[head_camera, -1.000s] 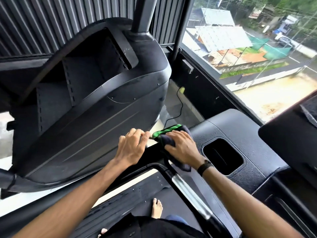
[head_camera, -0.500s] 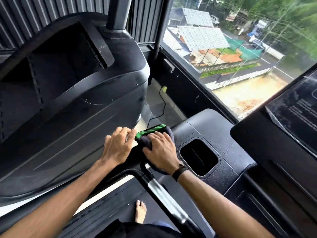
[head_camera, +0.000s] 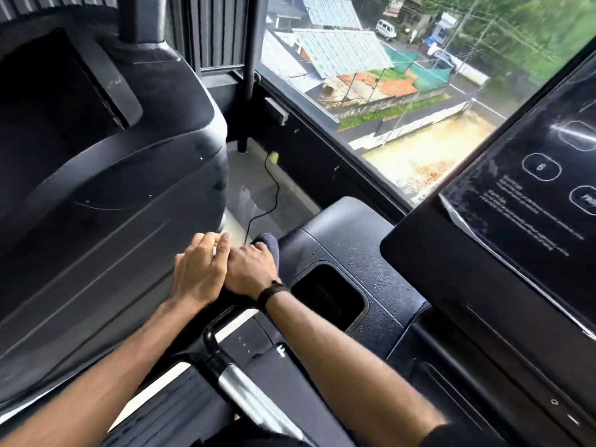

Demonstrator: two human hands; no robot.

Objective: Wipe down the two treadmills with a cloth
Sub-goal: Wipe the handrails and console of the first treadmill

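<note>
I stand on a black treadmill whose console tray [head_camera: 348,253] has a rectangular cup pocket [head_camera: 329,295]. My right hand [head_camera: 250,269] presses a dark blue-grey cloth [head_camera: 271,250] onto the tray's left end. My left hand [head_camera: 198,272] lies against it on the left, fingers curled over the tray's edge, overlapping the right hand. The green strip seen earlier is hidden under the hands. The control panel [head_camera: 522,201] with printed buttons rises at the right. A second black machine [head_camera: 106,175] fills the left.
A handrail with a silver grip [head_camera: 238,388] runs below my hands toward me. A thin black cable [head_camera: 267,201] trails across the floor gap ahead. A large window [head_camera: 387,75] overlooks roofs and a road.
My hands have drawn together; the left now overlaps the right. The green strip and most of the cloth are covered. The camera has swung right, bringing the control panel into view.
</note>
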